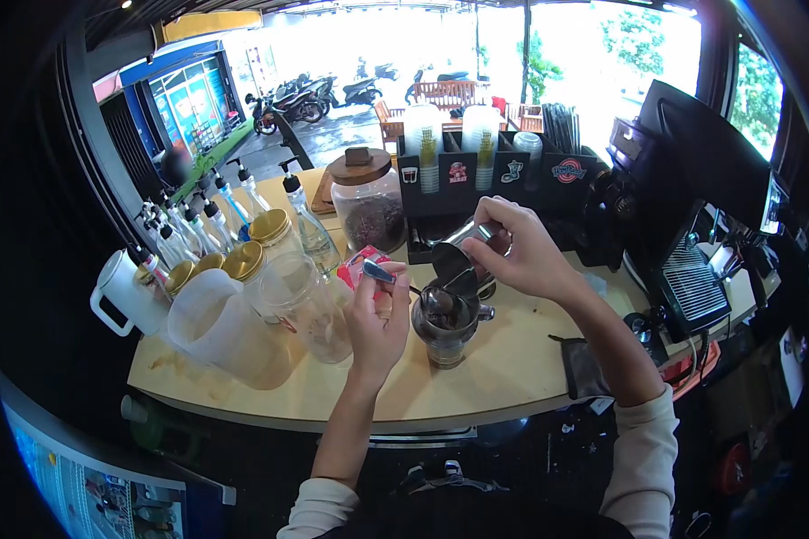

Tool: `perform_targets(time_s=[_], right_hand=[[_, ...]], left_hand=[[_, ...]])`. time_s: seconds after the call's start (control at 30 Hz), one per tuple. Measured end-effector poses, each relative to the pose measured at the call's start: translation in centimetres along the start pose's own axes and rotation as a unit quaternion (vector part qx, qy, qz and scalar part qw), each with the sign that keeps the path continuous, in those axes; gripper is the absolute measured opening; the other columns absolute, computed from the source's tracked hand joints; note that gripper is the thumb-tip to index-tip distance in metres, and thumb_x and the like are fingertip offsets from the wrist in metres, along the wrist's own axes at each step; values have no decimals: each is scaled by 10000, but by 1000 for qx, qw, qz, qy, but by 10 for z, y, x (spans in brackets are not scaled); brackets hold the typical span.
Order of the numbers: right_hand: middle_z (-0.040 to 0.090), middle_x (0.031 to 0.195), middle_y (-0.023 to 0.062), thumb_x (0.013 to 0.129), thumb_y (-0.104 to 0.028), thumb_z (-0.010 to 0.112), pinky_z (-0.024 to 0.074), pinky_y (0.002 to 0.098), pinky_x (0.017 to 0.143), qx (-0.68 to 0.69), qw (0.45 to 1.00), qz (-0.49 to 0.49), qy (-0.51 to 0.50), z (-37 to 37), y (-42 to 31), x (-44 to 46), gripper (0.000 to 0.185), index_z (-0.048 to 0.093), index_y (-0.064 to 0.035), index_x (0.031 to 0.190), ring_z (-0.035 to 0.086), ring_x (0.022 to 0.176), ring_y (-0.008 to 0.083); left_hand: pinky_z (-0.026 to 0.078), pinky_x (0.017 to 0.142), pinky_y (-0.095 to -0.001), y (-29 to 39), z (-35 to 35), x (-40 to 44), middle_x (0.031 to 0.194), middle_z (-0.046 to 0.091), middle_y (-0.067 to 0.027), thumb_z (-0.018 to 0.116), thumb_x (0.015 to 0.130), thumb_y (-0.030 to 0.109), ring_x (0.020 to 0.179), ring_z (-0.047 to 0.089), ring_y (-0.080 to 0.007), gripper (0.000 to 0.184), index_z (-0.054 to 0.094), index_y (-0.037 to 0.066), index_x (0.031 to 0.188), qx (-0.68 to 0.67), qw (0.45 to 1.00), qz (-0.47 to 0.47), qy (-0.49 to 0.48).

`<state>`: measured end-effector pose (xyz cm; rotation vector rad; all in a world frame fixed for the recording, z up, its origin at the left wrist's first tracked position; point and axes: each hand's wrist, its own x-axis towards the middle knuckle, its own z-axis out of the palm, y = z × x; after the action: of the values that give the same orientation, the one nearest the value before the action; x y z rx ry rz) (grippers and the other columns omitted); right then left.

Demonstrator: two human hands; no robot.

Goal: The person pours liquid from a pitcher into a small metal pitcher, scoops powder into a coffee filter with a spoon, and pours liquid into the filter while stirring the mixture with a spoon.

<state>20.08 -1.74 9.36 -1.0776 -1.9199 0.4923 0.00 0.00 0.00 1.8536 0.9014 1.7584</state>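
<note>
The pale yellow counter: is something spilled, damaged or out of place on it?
Brown patches mark the pale yellow counter near its front left corner, standing out against the plain surface; whether spill or wear, I cannot tell.

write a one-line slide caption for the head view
Right hand tilts a metal pitcher over a clear mug on the counter; left hand holds a spoon.

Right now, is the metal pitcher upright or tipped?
Tipped: in the right hand, the metal pitcher slants, its mouth lowered over the glass jug.
</note>
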Motion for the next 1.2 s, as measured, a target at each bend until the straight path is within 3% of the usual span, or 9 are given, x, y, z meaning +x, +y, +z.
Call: perform_targets(time_s=[0.17, 0.4, 0.47, 0.6, 0.67, 0.77, 0.87, 1.2], right_hand=[[471, 769, 80, 828, -79, 640, 458, 274, 541, -6, 1000, -28, 9, 2, 8, 3, 210, 456, 23, 826, 634, 604, 143], [475, 751, 86, 817, -85, 649, 452, 281, 540, -19, 1000, -17, 10, 0, -1, 4, 215, 462, 21, 816, 614, 594, 144], [461, 782, 40, 852, -57, 626, 420, 199, 473, -24, 998, -53, 14, 2, 6, 5, 168, 471, 6, 836, 594, 593, 71], [454, 774, 38, 853, -57, 623, 419, 200, 473, -37, 998, -55, 15, 3, 6, 5, 166, 470, 6, 838, 594, 598, 68], [490, 754, 94, 810, -83, 650, 455, 280, 538, -21, 999, -40, 28, 3, 1, 5, 215, 468, 31, 815, 592, 588, 148], [494, 752, 94, 806, -90, 653, 448, 286, 540, -34, 999, -35, 24, 2, -2, 6, 217, 471, 27, 813, 590, 590, 150], [433, 769, 36, 854, -58, 620, 428, 202, 472, -49, 997, -63, 12, 2, 6, 7, 172, 464, 11, 834, 587, 596, 70], [433, 793, 47, 855, -46, 614, 458, 205, 481, -56, 997, -49, 4, -4, 4, 0, 175, 455, 20, 824, 594, 599, 81]], left_hand=[[453, 623, -246, -2, 2, 2, 743, 608, -43, 582, 898, 68, 657, 573, -90, 130, 601, -5, 1004, 0, 1000, 3, 6], [455, 616, -256, -4, -1, 5, 751, 603, -51, 592, 889, 74, 657, 588, -116, 128, 606, 11, 1000, 12, 999, 21, 25], [458, 613, -263, -3, -5, 7, 769, 607, -64, 603, 881, 78, 662, 598, -138, 125, 613, 22, 993, 48, 997, 59, 33], [463, 615, -277, 1, -9, 8, 781, 611, -77, 611, 877, 83, 669, 605, -156, 126, 620, 28, 989, 64, 996, 45, 36], [468, 620, -288, 2, -9, 8, 784, 615, -87, 615, 874, 85, 678, 606, -166, 129, 625, 27, 988, 53, 996, 46, 46], [476, 625, -298, 2, -13, 8, 793, 618, -95, 616, 872, 82, 684, 608, -174, 136, 627, 24, 994, 72, 994, 68, 44], [479, 628, -303, 1, -13, 8, 800, 620, -100, 616, 872, 84, 690, 609, -176, 136, 628, 22, 993, 65, 994, 71, 46], [473, 619, -300, 5, -11, 7, 799, 615, -99, 613, 874, 85, 680, 602, -174, 129, 626, 26, 988, 65, 995, 63, 42]])
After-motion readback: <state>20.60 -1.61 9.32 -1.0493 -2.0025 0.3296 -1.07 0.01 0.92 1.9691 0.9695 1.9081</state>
